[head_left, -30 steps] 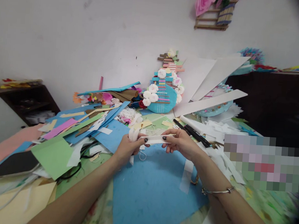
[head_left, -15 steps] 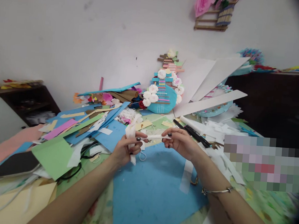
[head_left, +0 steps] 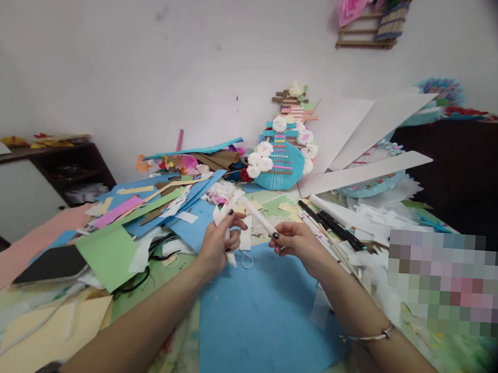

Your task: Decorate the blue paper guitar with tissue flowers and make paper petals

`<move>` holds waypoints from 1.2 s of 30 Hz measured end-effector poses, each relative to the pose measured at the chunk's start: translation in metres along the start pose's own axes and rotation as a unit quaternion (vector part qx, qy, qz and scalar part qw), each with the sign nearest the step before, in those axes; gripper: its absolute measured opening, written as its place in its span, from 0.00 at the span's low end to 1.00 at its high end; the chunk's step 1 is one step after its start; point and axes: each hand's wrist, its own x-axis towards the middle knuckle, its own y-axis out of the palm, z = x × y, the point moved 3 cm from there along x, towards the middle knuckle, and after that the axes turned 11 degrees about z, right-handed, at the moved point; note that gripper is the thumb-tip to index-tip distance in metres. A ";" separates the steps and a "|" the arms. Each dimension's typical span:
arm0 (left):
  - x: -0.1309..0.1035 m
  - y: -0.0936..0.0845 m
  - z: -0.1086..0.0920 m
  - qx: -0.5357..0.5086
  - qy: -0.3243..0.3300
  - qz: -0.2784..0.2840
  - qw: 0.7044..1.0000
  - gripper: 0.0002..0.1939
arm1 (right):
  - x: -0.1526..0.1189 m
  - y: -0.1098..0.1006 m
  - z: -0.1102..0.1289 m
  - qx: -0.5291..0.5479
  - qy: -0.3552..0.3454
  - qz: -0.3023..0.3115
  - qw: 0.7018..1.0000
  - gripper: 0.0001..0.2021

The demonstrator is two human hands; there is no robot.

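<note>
A white paper strip (head_left: 260, 218) slants between my hands, its lower right end pinched in the fingertips of my right hand (head_left: 298, 244). My left hand (head_left: 220, 242) is closed around folded white paper (head_left: 230, 257), which sticks out above and below the fingers. Both hands hover over the top part of a large blue sheet (head_left: 260, 323). A thin white string loop (head_left: 247, 260) hangs or lies just right of my left hand.
Behind stands a blue paper guitar (head_left: 282, 163) with white flowers. Black pens (head_left: 335, 229) lie beyond my right hand. At the left are a green sheet (head_left: 108, 253), a dark flat device (head_left: 51, 265) and colored strips. White scraps (head_left: 378, 224) cover the right side.
The strip has gone from nearly level to slanted, its left end now raised beyond my left fingers. My right hand has dropped slightly. The whole view has shifted a little.
</note>
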 end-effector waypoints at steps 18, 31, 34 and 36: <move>-0.008 0.008 0.008 -0.063 -0.031 0.030 0.997 0.17 | -0.002 0.083 -0.030 0.201 0.050 0.044 0.977 0.13; -0.003 -0.001 0.005 0.022 -0.013 -0.038 0.999 0.14 | -0.029 0.074 0.034 -0.332 -0.203 -0.170 0.905 0.16; -0.002 -0.001 0.005 0.020 -0.029 -0.035 0.999 0.12 | -0.062 0.086 0.065 -0.245 -0.302 -0.108 0.915 0.20; -0.003 0.000 0.006 0.021 -0.038 -0.018 0.999 0.12 | -0.085 0.090 0.062 -0.212 -0.290 -0.047 0.932 0.22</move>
